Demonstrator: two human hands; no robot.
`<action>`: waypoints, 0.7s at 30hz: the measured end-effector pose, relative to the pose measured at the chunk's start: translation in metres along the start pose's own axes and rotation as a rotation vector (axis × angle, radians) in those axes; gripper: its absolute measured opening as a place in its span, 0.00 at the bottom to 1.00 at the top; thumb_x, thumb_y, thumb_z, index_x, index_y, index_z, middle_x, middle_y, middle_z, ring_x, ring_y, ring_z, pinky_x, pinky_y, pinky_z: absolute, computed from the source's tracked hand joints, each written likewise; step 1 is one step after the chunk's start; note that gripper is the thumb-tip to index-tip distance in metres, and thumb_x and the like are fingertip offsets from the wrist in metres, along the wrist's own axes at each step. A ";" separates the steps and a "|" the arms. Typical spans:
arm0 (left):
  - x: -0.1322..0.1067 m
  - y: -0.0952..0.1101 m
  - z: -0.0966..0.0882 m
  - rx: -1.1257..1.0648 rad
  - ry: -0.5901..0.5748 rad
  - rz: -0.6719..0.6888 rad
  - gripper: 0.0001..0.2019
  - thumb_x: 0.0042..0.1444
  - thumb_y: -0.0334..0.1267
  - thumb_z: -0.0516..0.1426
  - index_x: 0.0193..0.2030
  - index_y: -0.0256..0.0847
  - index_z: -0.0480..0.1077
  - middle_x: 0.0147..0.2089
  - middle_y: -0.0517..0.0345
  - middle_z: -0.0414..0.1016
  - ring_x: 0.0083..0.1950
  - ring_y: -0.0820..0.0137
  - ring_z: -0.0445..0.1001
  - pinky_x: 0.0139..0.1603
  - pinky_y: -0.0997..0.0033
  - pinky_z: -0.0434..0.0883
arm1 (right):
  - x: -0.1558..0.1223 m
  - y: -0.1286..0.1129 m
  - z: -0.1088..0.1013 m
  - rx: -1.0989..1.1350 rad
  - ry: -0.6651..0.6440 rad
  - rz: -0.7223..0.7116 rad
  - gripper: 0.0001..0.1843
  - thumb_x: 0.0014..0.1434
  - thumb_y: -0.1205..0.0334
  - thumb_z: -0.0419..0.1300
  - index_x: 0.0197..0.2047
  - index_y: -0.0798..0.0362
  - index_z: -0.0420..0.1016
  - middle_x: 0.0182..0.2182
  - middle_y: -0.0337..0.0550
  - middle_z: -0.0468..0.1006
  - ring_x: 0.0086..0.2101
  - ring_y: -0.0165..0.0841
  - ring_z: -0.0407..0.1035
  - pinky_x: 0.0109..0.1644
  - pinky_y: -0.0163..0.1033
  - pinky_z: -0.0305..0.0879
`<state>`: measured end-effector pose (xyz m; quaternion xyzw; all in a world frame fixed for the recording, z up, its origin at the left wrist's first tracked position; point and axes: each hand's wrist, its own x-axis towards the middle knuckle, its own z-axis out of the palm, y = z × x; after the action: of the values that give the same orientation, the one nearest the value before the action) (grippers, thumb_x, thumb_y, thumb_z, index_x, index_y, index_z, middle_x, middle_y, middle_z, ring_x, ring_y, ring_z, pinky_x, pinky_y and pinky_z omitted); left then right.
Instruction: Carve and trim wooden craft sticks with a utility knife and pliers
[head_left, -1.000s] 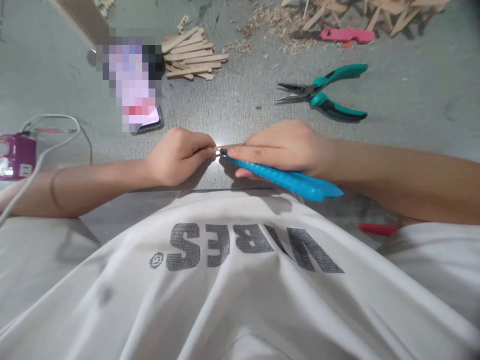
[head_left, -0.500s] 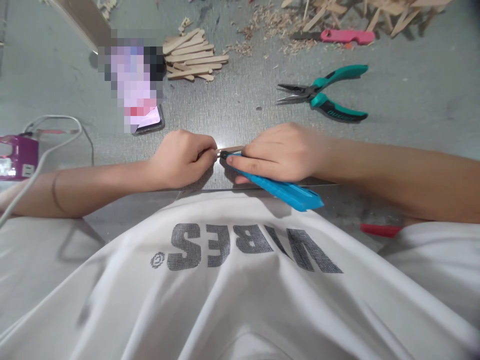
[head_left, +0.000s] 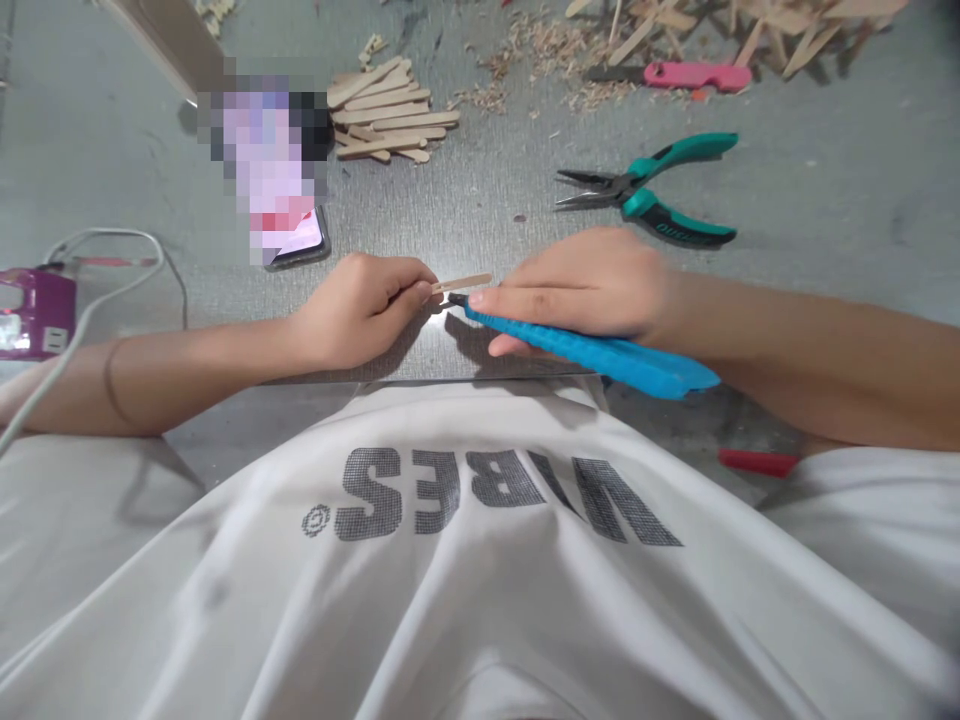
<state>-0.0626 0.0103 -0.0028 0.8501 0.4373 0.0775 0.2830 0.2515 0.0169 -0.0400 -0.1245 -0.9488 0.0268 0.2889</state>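
Near the table's front edge, my left hand pinches one end of a wooden popsicle stick, whose free end points right. My right hand is closed around a blue utility knife, index finger stretched along its handle. The knife's dark tip lies just below the stick, close to my left fingertips. Whether the blade touches the wood I cannot tell.
Pliers with teal handles lie open beyond my right hand. Behind are a popsicle stick pile, wood shavings and a pink folding cutter. A phone and a purple box with a white cable are at left.
My right hand has moved slightly right and away from me with the utility knife, whose handle now lies flatter. More of the popsicle stick shows, tilted upward at its free end.
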 end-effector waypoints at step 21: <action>-0.005 -0.012 0.011 0.103 0.085 0.146 0.24 0.82 0.47 0.48 0.54 0.42 0.87 0.40 0.49 0.90 0.37 0.62 0.83 0.41 0.62 0.70 | -0.001 0.004 0.005 0.098 -0.005 0.066 0.25 0.90 0.42 0.58 0.73 0.47 0.84 0.48 0.44 0.91 0.42 0.31 0.83 0.47 0.36 0.74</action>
<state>-0.0696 0.0077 -0.0184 0.8891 0.3891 0.1113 0.2136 0.2507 0.0201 -0.0448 -0.1413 -0.9425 0.0831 0.2911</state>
